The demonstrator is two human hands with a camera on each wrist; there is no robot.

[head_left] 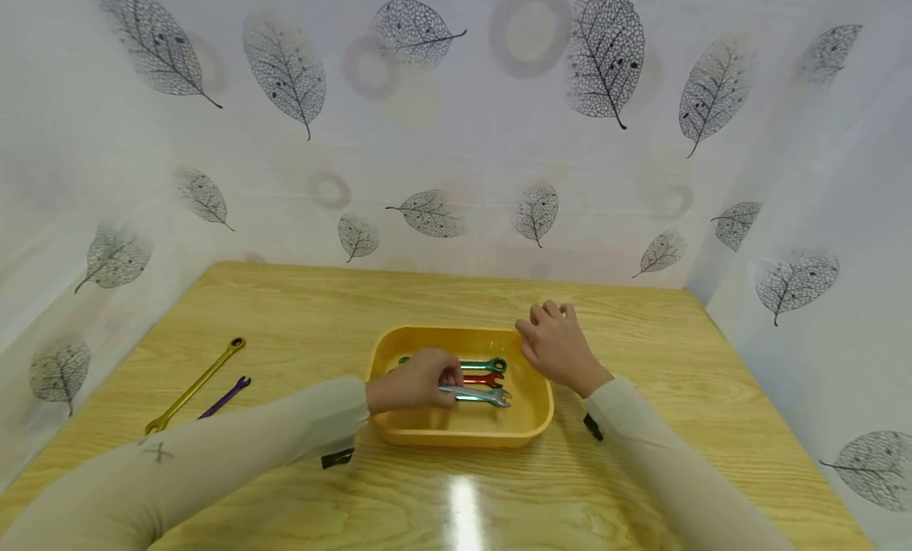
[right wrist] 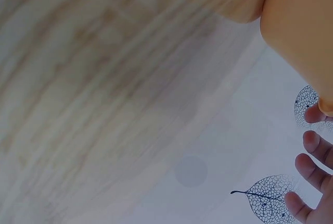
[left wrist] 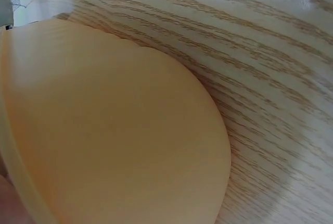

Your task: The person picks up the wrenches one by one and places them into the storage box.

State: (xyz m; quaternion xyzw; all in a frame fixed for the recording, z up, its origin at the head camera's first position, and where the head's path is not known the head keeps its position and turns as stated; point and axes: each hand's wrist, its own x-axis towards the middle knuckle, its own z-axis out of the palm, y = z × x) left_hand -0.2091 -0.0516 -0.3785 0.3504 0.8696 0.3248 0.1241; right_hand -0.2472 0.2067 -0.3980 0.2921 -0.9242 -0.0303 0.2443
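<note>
In the head view, a yellow plastic tray (head_left: 463, 438) stands on the wooden table. My left hand (head_left: 420, 381) reaches into it and pinches a silver wrench (head_left: 492, 397) lying lowest among those inside. Beyond that one lie a red wrench (head_left: 486, 379) and a green wrench (head_left: 480, 366), their left parts covered by the hand. At the back right corner, my right hand (head_left: 559, 347) grips the tray's rim between thumb and index finger. The right wrist view shows the tray's outer wall (right wrist: 302, 26) and the other fingers (right wrist: 311, 171) loosely bent. Mostly the tray's outside (left wrist: 119, 120) fills the left wrist view.
Left of the tray, a long yellow wrench (head_left: 195, 386) lies slantwise on the table (head_left: 613, 488). Next to it is a shorter purple wrench (head_left: 226, 397), partly hidden by the left sleeve. White leaf-printed curtains (head_left: 456, 163) surround the table at the back and sides.
</note>
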